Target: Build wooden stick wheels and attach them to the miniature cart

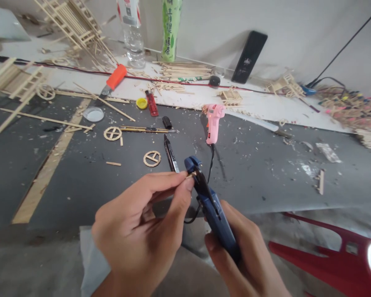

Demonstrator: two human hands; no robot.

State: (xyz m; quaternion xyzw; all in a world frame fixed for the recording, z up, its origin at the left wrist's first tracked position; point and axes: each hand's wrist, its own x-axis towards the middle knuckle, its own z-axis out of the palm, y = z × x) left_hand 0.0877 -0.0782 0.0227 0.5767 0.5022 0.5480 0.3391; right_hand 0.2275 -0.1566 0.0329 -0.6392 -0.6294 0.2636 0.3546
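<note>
My left hand (148,222) pinches a small wooden stick piece (191,175) between thumb and forefinger. The free end of that piece meets the head of a dark blue cutting tool (218,218). My right hand (247,251) is wrapped round the tool's handle. Beyond my hands, on the grey table, lie a wooden ring with inner bars (152,159), a second wooden wheel (113,133) and a black marker (171,153). Farther right is a pink glue gun (214,123). Exactly how the piece sits in the jaws is hard to see.
Past the grey table (253,177) stand a water bottle (133,37), a green bottle (170,31) and a leaning phone (250,57). An orange-handled blade (116,77) and stick frames (21,84) lie left. A long saw (255,122) lies right; a red chair (334,251) is below.
</note>
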